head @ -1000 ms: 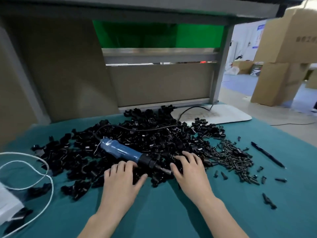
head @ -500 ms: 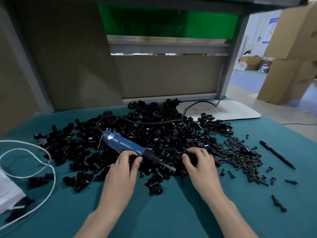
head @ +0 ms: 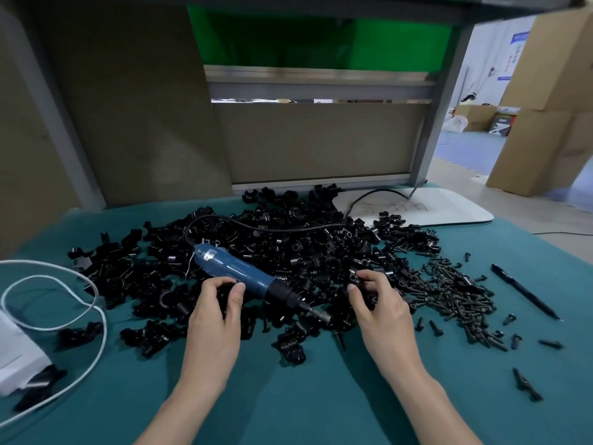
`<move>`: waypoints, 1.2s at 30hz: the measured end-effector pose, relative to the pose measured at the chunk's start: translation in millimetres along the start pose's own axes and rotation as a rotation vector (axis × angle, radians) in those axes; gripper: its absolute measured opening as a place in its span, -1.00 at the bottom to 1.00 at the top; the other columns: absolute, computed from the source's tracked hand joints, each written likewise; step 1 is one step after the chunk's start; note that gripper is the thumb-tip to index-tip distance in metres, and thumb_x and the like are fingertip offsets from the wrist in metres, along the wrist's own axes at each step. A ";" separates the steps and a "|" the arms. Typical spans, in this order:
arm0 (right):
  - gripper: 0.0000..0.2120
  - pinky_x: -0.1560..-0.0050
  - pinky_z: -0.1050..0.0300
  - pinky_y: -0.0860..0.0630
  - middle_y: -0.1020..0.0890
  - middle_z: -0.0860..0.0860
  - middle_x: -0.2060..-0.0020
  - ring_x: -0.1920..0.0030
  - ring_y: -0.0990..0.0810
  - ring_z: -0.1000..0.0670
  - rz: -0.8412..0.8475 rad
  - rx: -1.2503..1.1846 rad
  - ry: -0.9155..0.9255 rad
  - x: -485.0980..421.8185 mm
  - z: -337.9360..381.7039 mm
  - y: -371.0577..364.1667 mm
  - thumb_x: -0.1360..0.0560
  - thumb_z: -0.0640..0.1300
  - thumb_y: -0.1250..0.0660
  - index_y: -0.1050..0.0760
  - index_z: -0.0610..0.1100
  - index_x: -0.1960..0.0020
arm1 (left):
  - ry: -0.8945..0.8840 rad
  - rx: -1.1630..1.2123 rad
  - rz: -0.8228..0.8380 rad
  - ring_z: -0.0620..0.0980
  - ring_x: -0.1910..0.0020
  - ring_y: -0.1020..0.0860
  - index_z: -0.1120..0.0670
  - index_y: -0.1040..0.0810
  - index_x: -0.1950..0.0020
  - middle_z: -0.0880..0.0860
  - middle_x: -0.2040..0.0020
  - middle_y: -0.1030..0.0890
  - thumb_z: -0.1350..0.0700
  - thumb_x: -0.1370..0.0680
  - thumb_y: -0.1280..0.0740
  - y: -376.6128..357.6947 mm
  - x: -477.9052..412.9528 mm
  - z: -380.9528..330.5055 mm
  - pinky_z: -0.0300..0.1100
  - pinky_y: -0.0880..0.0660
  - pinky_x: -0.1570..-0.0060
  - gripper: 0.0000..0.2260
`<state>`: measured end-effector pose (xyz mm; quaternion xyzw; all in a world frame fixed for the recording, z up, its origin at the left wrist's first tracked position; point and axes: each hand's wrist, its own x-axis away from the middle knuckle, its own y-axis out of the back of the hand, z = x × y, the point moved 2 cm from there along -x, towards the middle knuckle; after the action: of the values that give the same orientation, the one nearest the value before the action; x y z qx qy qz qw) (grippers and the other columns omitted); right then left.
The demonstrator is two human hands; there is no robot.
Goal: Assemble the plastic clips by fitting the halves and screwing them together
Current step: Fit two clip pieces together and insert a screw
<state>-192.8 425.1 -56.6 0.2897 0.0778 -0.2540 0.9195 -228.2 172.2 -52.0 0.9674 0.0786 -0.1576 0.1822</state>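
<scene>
The heap of black clip halves [head: 288, 248] is so dense and dark that the single parts blur together; only curved saddles and short tubular bosses stand out at its edges. It covers the middle of the teal surface [head: 321, 399], from the back panel down to the person's hands.

The left hand [head: 214, 316] has its fingers and thumb curled round a black piece [head: 225, 295] at the near edge of the heap, just beside the screwdriver body. The fingers hide most of that piece, so its shape cannot be made out. The right hand [head: 383, 313] pinches a clip half [head: 355, 278] between thumb and fingertips, and the palm covers whatever lies under it.

A blue electric screwdriver [head: 236, 271] lies on the heap between the two hands, with its black nose and metal bit pointing toward the near right. Its black cable [head: 272, 227] loops over the parts toward a white board [head: 442, 207] at the back.

To the right of the heap lies a spread of small dark screws [head: 455, 293], too fine to tell apart, with a few strays nearer the edge. A black pen [head: 524, 292] lies further right.

On the left, a white cord [head: 61, 281] curls across the surface, and a white object [head: 16, 354] is cut off by the frame. Cardboard boxes [head: 552, 107] stand at the far right, partly out of view.
</scene>
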 end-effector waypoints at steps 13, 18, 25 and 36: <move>-0.64 -0.31 -0.03 -0.45 -0.58 0.22 -0.13 -0.28 -0.47 0.07 0.049 0.022 0.014 -0.5 5.8 -0.4 -0.66 0.20 -0.17 -0.52 0.12 -0.36 | 0.080 0.029 -0.027 -0.14 0.28 -0.50 -0.25 -0.34 -0.24 -0.03 0.10 -0.57 -0.01 -0.70 -0.07 -3.2 -3.4 7.7 -0.25 -0.43 0.29 -0.82; -0.64 -0.23 0.03 -0.39 -0.53 0.21 -0.15 -0.25 -0.41 0.06 0.039 0.114 0.068 1.3 7.7 -2.8 -0.68 0.14 -0.09 -0.50 0.12 -0.38 | 0.096 0.039 -0.051 -0.19 0.27 -0.49 -0.35 -0.36 -0.12 -0.06 0.07 -0.59 0.00 -0.70 -0.08 -1.6 -3.7 6.2 -0.22 -0.41 0.23 -0.79; -0.68 -0.09 0.13 -0.37 -0.40 0.08 -0.19 -0.25 -0.37 0.07 0.021 0.192 0.106 -0.3 9.0 -4.6 -0.69 0.02 -0.16 -0.53 0.06 -0.39 | 0.121 0.063 -0.093 -0.15 0.28 -0.49 -0.40 -0.36 -0.06 -0.05 0.11 -0.62 0.00 -0.70 -0.10 -0.2 -4.7 6.6 -0.17 -0.43 0.23 -0.76; -0.69 -0.35 -0.02 -0.42 -0.53 0.06 -0.30 -0.32 -0.44 -0.04 0.322 0.465 0.172 -56.2 45.1 -18.8 -0.69 0.00 -0.23 -0.50 0.08 -0.41 | 0.123 0.069 -0.074 -0.13 0.30 -0.50 -0.35 -0.37 -0.07 -0.04 0.13 -0.62 0.03 -0.70 -0.11 2.0 -4.6 4.3 -0.17 -0.43 0.25 -0.77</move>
<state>-250.9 409.8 -12.7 0.5218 0.0482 -0.0903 0.8469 -233.3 168.2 -53.6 0.9773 0.1200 -0.1071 0.1377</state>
